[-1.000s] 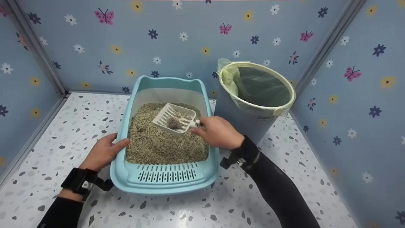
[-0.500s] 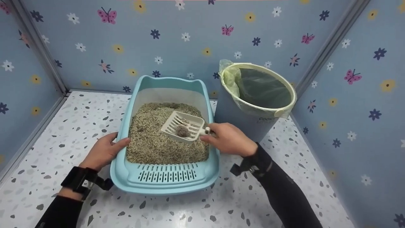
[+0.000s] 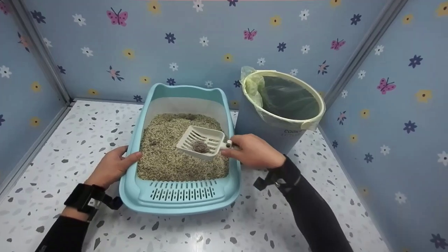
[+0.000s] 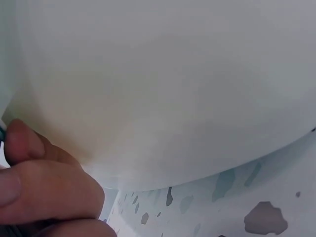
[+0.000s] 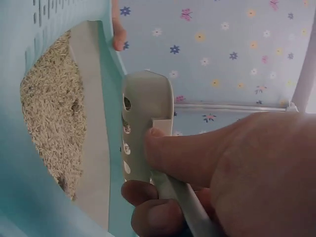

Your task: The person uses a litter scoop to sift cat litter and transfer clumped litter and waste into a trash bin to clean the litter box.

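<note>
A light-blue litter box (image 3: 180, 207) holds brown pellet litter (image 3: 175, 164). My left hand (image 3: 112, 166) grips its left rim, the thumb over the edge and fingers outside; in the left wrist view, curled fingers (image 4: 54, 190) lie beside the box's pale outer wall (image 4: 173, 98). Above the litter, my right hand (image 3: 255, 151) holds the handle of a cream slotted litter scoop (image 3: 218, 142). One brownish-grey clump (image 3: 200, 146) lies in the scoop. In the right wrist view the thumb (image 5: 182, 153) presses along the scoop's neck, fingers curled beneath.
Right of the box stands a tall grey-blue bin (image 3: 266, 131) with a cream rim, lined with a translucent yellow-green bag (image 3: 254, 85). Flower-patterned walls (image 3: 196, 21) enclose the back and sides. The floor (image 3: 196, 234) is speckled white.
The scoop has shifted right and towards me with my right hand. Loose pale litter in it has thinned out, while the clump stays in. My left hand keeps its place on the rim.
</note>
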The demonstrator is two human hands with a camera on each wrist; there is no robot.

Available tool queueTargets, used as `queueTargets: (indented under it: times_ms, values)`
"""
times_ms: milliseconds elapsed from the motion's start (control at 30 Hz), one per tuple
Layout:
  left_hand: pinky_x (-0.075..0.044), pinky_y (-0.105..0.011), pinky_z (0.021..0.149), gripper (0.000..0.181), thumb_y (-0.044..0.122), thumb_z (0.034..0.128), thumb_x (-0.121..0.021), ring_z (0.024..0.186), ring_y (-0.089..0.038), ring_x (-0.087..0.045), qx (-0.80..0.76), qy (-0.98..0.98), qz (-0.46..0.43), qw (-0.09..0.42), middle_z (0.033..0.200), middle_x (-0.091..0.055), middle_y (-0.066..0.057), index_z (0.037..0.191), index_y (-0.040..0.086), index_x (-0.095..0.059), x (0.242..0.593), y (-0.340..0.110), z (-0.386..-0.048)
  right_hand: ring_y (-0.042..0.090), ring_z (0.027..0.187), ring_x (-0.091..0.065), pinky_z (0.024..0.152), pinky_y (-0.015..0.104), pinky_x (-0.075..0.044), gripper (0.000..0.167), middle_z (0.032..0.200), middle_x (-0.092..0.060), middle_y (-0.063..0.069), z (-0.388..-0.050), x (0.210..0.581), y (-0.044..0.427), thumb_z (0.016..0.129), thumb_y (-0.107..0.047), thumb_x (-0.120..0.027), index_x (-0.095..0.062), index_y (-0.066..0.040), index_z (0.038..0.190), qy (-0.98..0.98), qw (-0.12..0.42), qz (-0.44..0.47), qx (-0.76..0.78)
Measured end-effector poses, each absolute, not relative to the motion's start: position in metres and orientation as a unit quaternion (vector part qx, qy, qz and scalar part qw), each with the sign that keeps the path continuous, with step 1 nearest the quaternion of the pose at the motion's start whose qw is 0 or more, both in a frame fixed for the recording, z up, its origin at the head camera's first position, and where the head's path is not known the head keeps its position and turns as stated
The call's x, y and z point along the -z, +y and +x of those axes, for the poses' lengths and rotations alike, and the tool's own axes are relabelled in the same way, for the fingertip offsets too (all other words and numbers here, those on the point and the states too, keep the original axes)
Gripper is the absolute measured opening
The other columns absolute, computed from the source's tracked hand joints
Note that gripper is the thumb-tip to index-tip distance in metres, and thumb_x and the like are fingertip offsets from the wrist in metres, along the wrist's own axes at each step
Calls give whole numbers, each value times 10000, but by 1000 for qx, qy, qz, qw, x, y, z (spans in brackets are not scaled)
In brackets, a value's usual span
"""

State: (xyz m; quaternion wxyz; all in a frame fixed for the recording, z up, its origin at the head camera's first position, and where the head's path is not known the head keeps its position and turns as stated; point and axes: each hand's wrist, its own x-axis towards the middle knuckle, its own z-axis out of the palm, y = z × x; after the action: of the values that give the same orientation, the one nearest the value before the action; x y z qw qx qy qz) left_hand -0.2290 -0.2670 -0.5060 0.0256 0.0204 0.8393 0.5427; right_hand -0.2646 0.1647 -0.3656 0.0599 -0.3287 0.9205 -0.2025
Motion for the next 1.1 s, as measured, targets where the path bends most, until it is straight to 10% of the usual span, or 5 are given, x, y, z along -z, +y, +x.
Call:
queueTargets:
  times_ms: [533,1100]
  values:
    - [-641,-310,695,716,386,1150,-644,804,-161,-731,-549,835,16,33,1117,-728,-223,1576,-158,-456,506,-265,-228,142,666,-573,648,378,-512,270,753,-552,-69,-262,369,149,1117,-464,-681,-726,-199,1149,924,53,-320,202]
    - [-646,-301,719,738,390,1147,-650,814,-151,-752,-553,832,16,37,1152,-735,-249,1589,-161,-436,502,-265,-226,168,650,-466,623,376,-418,362,728,-456,-43,-250,282,184,1122,-432,-682,-618,-158,893,934,35,-276,226]
